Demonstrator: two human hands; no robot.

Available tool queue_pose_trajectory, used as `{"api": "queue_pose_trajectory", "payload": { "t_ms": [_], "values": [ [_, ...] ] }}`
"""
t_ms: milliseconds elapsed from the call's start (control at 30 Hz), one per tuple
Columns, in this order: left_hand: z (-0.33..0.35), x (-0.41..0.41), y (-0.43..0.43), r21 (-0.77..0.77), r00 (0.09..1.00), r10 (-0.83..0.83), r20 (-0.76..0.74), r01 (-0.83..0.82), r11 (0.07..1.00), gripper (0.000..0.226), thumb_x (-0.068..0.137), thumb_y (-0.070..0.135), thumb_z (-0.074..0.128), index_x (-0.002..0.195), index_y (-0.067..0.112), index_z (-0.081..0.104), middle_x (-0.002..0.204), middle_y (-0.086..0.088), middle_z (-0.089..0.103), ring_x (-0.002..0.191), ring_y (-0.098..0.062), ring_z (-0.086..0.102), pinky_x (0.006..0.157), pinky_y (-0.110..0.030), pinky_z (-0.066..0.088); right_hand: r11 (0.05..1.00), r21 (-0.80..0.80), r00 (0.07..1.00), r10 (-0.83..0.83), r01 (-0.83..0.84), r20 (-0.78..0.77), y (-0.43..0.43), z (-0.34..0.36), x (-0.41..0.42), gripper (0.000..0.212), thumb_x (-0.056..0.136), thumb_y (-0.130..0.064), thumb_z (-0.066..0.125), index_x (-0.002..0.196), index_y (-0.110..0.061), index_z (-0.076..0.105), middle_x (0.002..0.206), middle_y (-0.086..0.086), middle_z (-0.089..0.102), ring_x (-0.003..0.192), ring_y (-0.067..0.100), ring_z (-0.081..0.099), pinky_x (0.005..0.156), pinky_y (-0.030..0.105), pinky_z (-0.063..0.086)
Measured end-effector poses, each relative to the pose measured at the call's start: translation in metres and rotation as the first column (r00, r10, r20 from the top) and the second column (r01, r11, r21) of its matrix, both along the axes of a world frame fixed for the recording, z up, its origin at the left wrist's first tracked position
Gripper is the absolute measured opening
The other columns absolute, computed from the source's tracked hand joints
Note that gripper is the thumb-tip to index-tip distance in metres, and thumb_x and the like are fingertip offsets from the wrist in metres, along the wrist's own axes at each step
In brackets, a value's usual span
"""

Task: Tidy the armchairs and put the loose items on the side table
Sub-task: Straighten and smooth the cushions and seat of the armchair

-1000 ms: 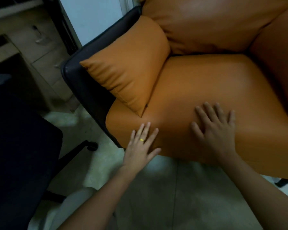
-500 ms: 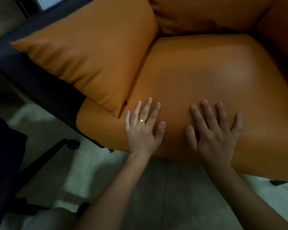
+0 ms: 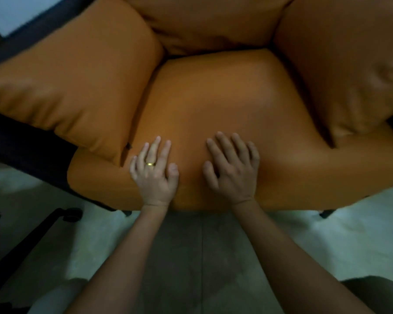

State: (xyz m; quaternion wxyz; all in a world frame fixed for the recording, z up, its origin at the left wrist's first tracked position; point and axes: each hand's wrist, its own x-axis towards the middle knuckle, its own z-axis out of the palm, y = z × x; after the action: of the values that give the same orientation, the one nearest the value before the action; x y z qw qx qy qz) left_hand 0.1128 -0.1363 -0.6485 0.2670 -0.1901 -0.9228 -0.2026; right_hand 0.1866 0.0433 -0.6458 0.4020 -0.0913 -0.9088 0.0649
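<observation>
An orange armchair (image 3: 304,182) is seen from above. The left hand (image 3: 153,175) and the right hand (image 3: 233,172) are laid flat on the front of its seat (image 3: 225,98), side by side but apart, with fingers straight and slightly spread. A gold ring (image 3: 150,164) is worn on a finger of the left hand. The seat is flanked by a left cushion (image 3: 77,82) and a right cushion (image 3: 340,64), each leaned over its edge, and a back cushion (image 3: 209,21) is set behind it. A dark frame (image 3: 21,141) is seen under the left cushion. Pale floor (image 3: 327,245) is shown below, and a black caster (image 3: 72,214) is seen at lower left.
</observation>
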Motion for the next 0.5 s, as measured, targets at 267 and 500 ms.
{"api": "queue_pose_trajectory", "payload": {
  "t_ms": [267,500],
  "values": [
    [0.034,0.042,0.039,-0.222,0.973,-0.029,0.228,0.081,0.972,0.064,0.099,0.067,0.016,0.155,0.038,0.025,0.166,0.006,0.015,0.154,-0.025,0.002,0.119,-0.063,-0.004,0.669,-0.675,0.883,-0.466,0.311,-0.054,0.039,0.022,0.052,0.066,0.098,-0.043,0.047,0.155,-0.016,0.029,0.164,0.016,0.02,0.151,0.032,0.02,0.123,0.052,0.013],
    [0.035,0.054,0.105,-0.337,0.982,-0.142,0.121,0.175,0.925,0.062,0.099,0.066,0.025,0.155,0.04,0.022,0.165,0.004,0.021,0.153,-0.027,0.015,0.111,-0.073,0.006,0.623,-0.684,0.838,-0.544,0.38,-0.03,0.073,0.011,0.056,0.073,0.099,-0.047,0.044,0.159,-0.015,0.017,0.167,0.011,0.014,0.155,0.031,0.004,0.122,0.055,0.0]
  ]
}}
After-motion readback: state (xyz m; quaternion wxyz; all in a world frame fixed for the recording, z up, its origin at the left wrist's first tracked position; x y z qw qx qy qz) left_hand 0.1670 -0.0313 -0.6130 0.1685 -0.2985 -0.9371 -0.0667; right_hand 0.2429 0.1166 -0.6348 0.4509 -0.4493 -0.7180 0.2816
